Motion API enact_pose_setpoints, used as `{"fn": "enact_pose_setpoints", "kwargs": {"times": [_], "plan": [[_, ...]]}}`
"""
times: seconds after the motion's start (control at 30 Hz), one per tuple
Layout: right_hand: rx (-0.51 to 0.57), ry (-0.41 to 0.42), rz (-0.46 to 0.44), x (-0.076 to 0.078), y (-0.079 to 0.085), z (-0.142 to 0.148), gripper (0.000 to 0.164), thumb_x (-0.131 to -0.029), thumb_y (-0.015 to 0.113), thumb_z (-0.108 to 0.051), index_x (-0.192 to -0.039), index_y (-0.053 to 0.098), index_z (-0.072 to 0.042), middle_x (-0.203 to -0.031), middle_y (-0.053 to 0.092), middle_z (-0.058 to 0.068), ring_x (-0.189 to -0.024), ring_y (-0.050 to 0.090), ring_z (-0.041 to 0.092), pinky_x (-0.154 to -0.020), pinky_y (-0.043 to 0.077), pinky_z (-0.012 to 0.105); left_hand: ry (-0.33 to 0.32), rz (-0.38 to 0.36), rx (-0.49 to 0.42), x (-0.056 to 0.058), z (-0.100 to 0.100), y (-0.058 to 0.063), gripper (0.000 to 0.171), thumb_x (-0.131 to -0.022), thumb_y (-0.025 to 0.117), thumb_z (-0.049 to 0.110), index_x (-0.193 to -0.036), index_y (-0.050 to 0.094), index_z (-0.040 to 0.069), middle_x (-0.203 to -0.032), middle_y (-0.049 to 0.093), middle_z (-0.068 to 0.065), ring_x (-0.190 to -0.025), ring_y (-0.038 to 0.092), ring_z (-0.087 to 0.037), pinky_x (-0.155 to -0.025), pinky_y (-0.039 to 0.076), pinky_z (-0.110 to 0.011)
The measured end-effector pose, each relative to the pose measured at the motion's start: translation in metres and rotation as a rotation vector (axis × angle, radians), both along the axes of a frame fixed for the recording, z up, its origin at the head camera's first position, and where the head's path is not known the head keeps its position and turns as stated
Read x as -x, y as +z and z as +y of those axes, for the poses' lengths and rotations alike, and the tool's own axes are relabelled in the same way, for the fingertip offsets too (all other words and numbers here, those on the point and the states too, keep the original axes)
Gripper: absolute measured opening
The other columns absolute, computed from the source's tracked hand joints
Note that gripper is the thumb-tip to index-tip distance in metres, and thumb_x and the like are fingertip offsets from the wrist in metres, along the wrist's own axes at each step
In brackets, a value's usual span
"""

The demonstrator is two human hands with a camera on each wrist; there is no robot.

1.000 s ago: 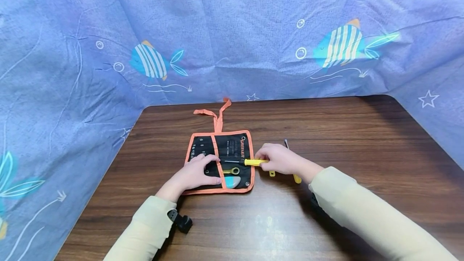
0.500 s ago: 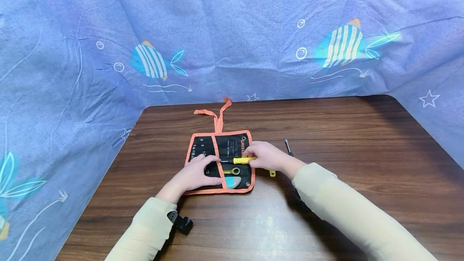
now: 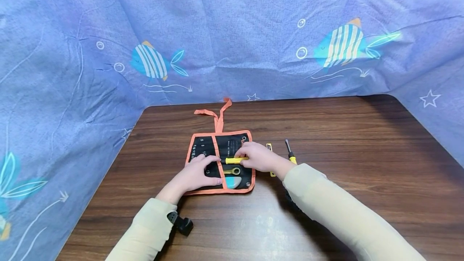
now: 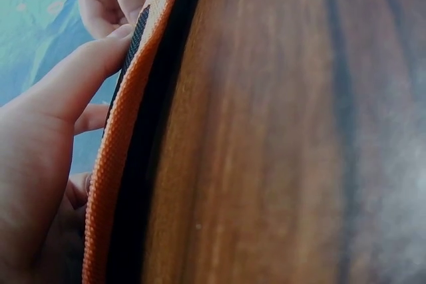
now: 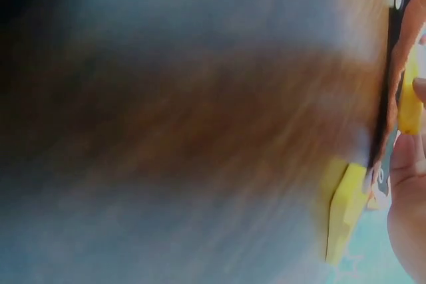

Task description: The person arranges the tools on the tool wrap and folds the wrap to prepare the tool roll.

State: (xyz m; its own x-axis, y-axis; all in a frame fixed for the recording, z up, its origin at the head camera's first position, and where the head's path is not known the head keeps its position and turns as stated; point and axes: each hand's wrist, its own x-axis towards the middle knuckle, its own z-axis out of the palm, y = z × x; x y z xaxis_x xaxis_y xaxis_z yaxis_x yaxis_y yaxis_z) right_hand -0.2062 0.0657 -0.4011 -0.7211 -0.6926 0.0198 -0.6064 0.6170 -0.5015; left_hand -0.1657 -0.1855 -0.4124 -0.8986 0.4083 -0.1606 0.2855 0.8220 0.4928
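A black tool pouch (image 3: 203,190) with orange trim lies unrolled on the table. My right hand (image 3: 259,157) pinches the yellow handle of a screwdriver (image 3: 233,160) over the pouch's right half; its blade end is inside the pocket, past the orange band. My left hand (image 3: 197,174) rests on the pouch's left half, thumb and index finger spread along that band. In the left wrist view, the left thumb (image 4: 80,74) lies on the cloth by the orange edge. Below the screwdriver, a ratchet wrench's ring end (image 3: 236,171) and a teal-and-grey rounded piece (image 3: 233,182) stick out of pockets.
Right of the pouch lie a flat yellow piece (image 3: 272,174), partly behind my right hand, and another screwdriver (image 3: 288,148), partly hidden by the right forearm. Orange tie straps (image 3: 219,122) stretch toward the back. A blue fish-print cloth (image 3: 232,31) hangs behind the table.
My right hand has moved left, sliding the screwdriver's shaft into the pocket, so only its handle end shows. The left hand has stayed in place.
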Motion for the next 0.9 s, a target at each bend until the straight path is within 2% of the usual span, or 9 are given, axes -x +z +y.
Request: {"fn": "enact_pose_setpoints", "kwargs": {"times": [0.2, 0.4, 0.57, 0.9], "plan": [[-0.006, -0.046, -0.004, -0.001, 0.003, 0.007, 0.019, -0.086, 0.067, -0.017, -0.104, 0.068, -0.010, -0.090, 0.056, -0.003, -0.078, 0.047, 0.012, -0.072, 0.041, 0.029, -0.007, 0.063, -0.004, -0.002, -0.002, -0.003, 0.067, -0.074, 0.068, 0.060, -0.132, 0.051, 0.032, -0.105, 0.049, 0.001, -0.101, 0.044, -0.019, -0.084, 0.041, -0.043], [-0.032, -0.069, 0.014, -0.003, 0.004, 0.010, 0.013, -0.087, 0.066, -0.013, -0.099, 0.068, -0.009, -0.088, 0.053, -0.002, -0.075, 0.046, 0.012, -0.070, 0.042, 0.029, 0.032, 0.103, -0.040, -0.006, -0.003, -0.007, 0.068, -0.073, 0.071, 0.057, -0.132, 0.053, 0.030, -0.092, 0.039, 0.001, -0.086, 0.035, -0.017, -0.070, 0.034, -0.034], [-0.038, -0.070, 0.034, -0.003, 0.002, 0.007, 0.010, -0.087, 0.066, -0.013, -0.097, 0.067, -0.010, -0.088, 0.053, -0.001, -0.078, 0.046, 0.013, -0.071, 0.043, 0.029, 0.035, 0.116, -0.058, -0.007, -0.003, -0.010, 0.067, -0.073, 0.072, 0.055, -0.132, 0.054, 0.028, -0.094, 0.037, 0.001, -0.088, 0.034, -0.017, -0.071, 0.033, -0.033], [-0.041, -0.067, 0.026, -0.004, 0.002, -0.002, 0.014, -0.088, 0.066, -0.012, -0.102, 0.068, -0.009, -0.088, 0.053, -0.001, -0.077, 0.047, 0.013, -0.071, 0.043, 0.029, 0.028, 0.139, -0.063, -0.007, -0.003, -0.012, 0.064, -0.073, 0.072, 0.055, -0.130, 0.056, 0.028, -0.099, 0.039, 0.002, -0.092, 0.036, -0.018, -0.076, 0.035, -0.035]]}}
